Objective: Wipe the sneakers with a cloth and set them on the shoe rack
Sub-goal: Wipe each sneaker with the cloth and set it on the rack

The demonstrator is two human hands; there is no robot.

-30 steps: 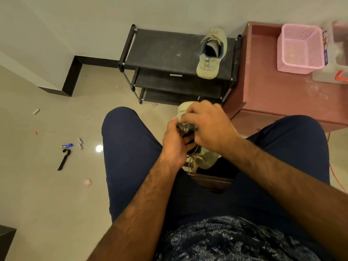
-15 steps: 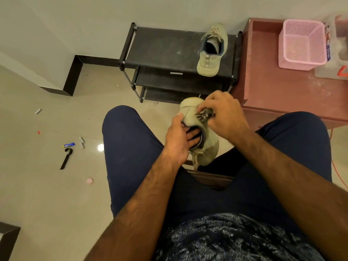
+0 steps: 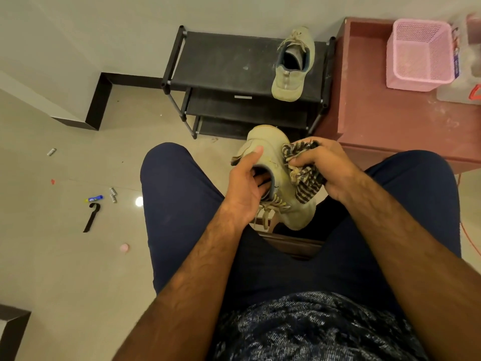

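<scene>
Holding sneaker [image 3: 269, 148] between knees, striped cloth [image 3: 308, 179] against it.
L hand [image 3: 242, 190] is gripping sneaker, fingers inside the opening; R hand [image 3: 329, 162] is clutching the cloth. 2nd sneaker [image 3: 291, 74] is sitting on shoe rack [image 3: 229, 61] top shelf.

The near sneaker [image 3: 268, 144] and the far sneaker [image 3: 286, 84] are pale sage-beige; the shoe rack [image 3: 226, 58] is black. The cloth [image 3: 309, 183] is striped black and cream. At right, a pink mesh basket [image 3: 416, 61] sits on a reddish-brown desk [image 3: 377, 121]; the trousers [image 3: 177, 204] are navy, the floor [image 3: 65, 269] cream
</scene>
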